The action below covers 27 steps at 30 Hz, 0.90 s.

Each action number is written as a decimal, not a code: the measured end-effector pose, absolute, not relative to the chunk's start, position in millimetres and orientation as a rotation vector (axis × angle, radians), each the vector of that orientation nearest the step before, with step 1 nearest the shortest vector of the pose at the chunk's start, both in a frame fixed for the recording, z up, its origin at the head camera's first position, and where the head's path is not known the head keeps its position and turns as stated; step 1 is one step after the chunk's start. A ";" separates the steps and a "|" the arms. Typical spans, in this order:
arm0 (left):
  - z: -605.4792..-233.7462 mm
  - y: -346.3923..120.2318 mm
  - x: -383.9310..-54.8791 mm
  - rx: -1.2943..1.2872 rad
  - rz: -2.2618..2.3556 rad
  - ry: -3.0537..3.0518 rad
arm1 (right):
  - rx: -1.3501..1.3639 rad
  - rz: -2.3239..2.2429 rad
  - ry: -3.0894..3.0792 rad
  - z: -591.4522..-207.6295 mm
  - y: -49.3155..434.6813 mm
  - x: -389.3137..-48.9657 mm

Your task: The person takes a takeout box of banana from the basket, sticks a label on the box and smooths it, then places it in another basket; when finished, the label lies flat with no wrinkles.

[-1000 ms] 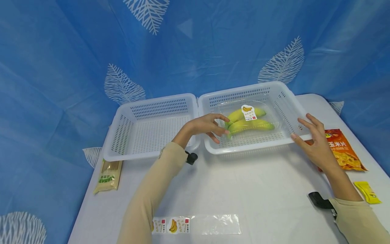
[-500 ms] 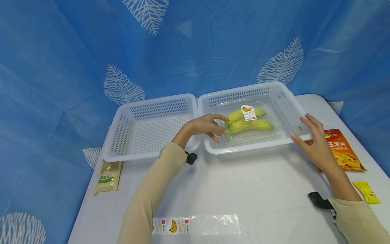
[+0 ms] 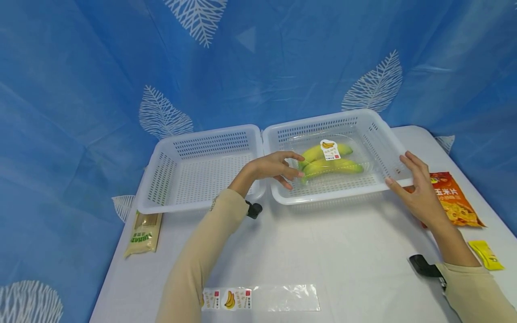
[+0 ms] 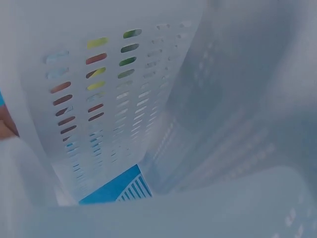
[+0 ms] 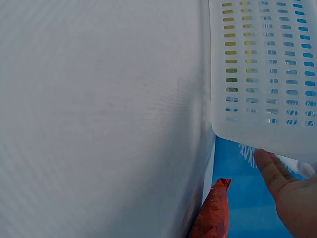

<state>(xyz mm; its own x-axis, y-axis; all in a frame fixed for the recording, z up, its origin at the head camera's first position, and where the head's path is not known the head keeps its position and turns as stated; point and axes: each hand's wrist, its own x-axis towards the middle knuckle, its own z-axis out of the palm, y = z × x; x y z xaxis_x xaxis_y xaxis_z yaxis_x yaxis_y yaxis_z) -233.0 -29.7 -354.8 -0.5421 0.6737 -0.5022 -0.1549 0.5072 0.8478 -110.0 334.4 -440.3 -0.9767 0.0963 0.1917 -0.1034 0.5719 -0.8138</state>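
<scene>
My left hand (image 3: 276, 165) reaches over the near-left rim of the right-hand white basket (image 3: 339, 193), fingers loosely bent, its fingertips at the left end of a clear plastic box (image 3: 359, 139). Two yellow-green bananas (image 3: 333, 166) lie in that box, and a banana sticker (image 3: 330, 150) is on its top. At the basket's near-right corner, my right hand (image 3: 420, 190) touches the rim with thumb and fingers spread and fairly straight. From the right wrist, that hand (image 5: 294, 203) shows at the basket's outer corner. Basket walls fill most of the left wrist view.
A second white basket (image 3: 214, 179) adjoins on the left, with a pale food packet (image 3: 144, 234) by its near corner. To the right lie a red snack bag (image 3: 458, 202) and a small yellow packet (image 3: 486, 255). A clear strip (image 3: 286, 297) with banana stickers lies in front.
My right fingers have shifted slightly to the right along the basket's corner. My left hand, the baskets and the box with bananas keep their places.
</scene>
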 end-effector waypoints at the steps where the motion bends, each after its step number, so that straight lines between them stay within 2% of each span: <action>1: -354.4 -30.2 -232.4 0.432 1.150 1.847 | 0.010 1.361 -2.589 -440.2 334.3 -110.1; 17: -334.2 -44.2 -209.2 0.661 1.120 2.003 | 0.000 1.314 -2.607 -438.8 334.7 -109.7; 27: -336.0 -74.5 -187.3 0.762 1.215 2.086 | -0.015 1.260 -2.659 -436.4 332.6 -109.1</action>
